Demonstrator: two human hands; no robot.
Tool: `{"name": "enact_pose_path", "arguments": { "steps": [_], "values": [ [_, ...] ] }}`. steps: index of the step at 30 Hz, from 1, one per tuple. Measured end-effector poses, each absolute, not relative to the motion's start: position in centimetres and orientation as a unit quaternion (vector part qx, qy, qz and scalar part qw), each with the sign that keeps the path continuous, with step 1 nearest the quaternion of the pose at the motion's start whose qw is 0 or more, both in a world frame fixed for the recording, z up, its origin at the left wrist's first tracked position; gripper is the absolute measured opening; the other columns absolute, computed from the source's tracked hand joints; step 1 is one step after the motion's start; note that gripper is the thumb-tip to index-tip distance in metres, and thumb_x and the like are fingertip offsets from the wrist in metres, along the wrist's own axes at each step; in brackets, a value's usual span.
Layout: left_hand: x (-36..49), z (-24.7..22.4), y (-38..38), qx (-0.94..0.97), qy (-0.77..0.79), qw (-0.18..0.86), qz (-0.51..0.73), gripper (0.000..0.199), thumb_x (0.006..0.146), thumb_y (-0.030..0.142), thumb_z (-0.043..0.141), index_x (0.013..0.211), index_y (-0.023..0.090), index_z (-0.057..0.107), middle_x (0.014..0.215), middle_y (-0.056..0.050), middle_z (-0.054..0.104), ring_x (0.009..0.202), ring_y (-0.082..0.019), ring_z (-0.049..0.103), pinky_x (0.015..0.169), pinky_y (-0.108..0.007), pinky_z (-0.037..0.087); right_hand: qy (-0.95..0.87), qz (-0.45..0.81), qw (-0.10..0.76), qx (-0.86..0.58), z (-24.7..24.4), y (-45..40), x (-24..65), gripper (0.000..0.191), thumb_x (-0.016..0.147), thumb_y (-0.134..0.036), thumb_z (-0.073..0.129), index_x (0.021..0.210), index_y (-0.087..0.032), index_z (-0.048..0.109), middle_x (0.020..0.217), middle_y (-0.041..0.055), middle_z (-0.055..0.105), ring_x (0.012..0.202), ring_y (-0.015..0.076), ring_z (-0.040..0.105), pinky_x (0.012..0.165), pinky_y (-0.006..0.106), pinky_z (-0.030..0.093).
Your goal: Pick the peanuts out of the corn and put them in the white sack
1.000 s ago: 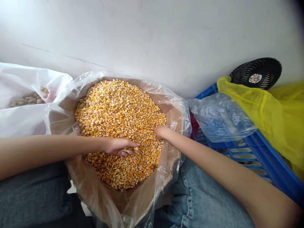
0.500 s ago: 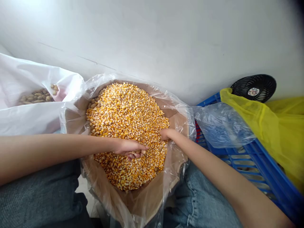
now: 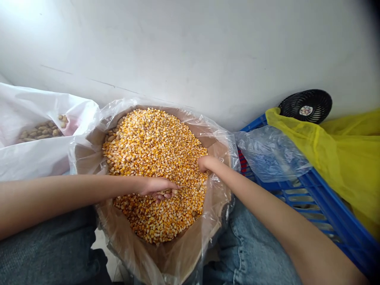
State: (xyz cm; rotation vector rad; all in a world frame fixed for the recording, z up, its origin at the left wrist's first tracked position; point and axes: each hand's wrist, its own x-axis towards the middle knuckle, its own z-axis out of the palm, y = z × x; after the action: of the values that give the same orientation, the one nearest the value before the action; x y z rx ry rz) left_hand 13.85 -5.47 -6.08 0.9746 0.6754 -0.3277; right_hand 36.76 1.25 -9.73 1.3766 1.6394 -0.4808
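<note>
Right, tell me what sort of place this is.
Probably a dry-goods store or grain storeroom, though I can't be sure: dried corn kernels fill a plastic-lined container, shelled-looking-free unshelled peanuts sit in a white bag, and a blue plastic crate stands by the wall.

centre: corn kernels [image 3: 154, 174] in lined box [image 3: 221, 156] | left: peanuts [image 3: 38, 130] in plastic bag [image 3: 35, 158] | right: crate [image 3: 325, 200], fan [image 3: 305, 106] behind | behind: wall [image 3: 190, 51]

The view has swung — the black fan [image 3: 305, 106] and the left hand [image 3: 157, 188] now sit further left in frame.
</note>
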Motion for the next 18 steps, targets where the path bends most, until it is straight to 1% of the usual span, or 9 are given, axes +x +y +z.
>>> {"name": "enact_pose_path", "arguments": {
  "steps": [3,7,11,15,18],
  "values": [
    [13.9,-6.4,-5.4,0.451,0.325,0.817,-0.154,0.035,0.07,0.052,0.044,0.061,0.019,0.04,0.049,0.006,0.032,0.04,-0.008,0.024,0.043,-0.023,0.023,0.644,-0.238,0.486,0.541,-9.8,0.0,36.1,0.016,0.056,-0.025,0.06,0.061,-0.01,0.063,0.064,0.0081,0.06,0.068,0.0221,0.058,0.065,0.034,0.043],
    [14.1,-6.7,-5.6,0.472,0.32,0.807,-0.155,0.037,0.067,0.054,0.048,0.059,0.019,0.041,0.048,0.006,0.031,0.04,-0.007,0.022,0.043,-0.023,0.022,0.626,-0.287,0.507,0.518,-11.1,-2.4,34.8,0.015,0.056,-0.028,0.06,0.057,-0.013,0.061,0.059,0.0049,0.058,0.064,0.0194,0.056,0.062,0.032,0.043],
    [14.0,-6.6,-5.8,0.497,0.317,0.791,-0.164,0.041,0.064,0.057,0.05,0.056,0.018,0.041,0.049,0.006,0.032,0.04,-0.007,0.023,0.044,-0.023,0.023,0.616,-0.304,0.517,0.51,-11.6,-3.3,34.1,0.013,0.057,-0.029,0.06,0.057,-0.016,0.061,0.057,0.0035,0.058,0.067,0.0204,0.056,0.063,0.034,0.043],
    [13.9,-6.7,-5.7,0.516,0.311,0.781,-0.168,0.042,0.063,0.059,0.049,0.058,0.018,0.043,0.049,0.006,0.033,0.039,-0.007,0.025,0.043,-0.023,0.025,0.615,-0.302,0.515,0.515,-11.3,-3.2,33.6,0.008,0.056,-0.027,0.062,0.058,-0.019,0.062,0.058,0.0025,0.058,0.071,0.0221,0.057,0.067,0.037,0.043],
    [13.8,-6.7,-5.7,0.531,0.311,0.771,-0.165,0.042,0.063,0.06,0.049,0.061,0.018,0.045,0.05,0.006,0.034,0.039,-0.007,0.026,0.042,-0.023,0.026,0.596,-0.276,0.549,0.517,-11.2,-3.2,32.8,0.005,0.055,-0.023,0.064,0.058,-0.019,0.062,0.062,0.0035,0.059,0.075,0.0244,0.058,0.068,0.04,0.043]
  ]
}}
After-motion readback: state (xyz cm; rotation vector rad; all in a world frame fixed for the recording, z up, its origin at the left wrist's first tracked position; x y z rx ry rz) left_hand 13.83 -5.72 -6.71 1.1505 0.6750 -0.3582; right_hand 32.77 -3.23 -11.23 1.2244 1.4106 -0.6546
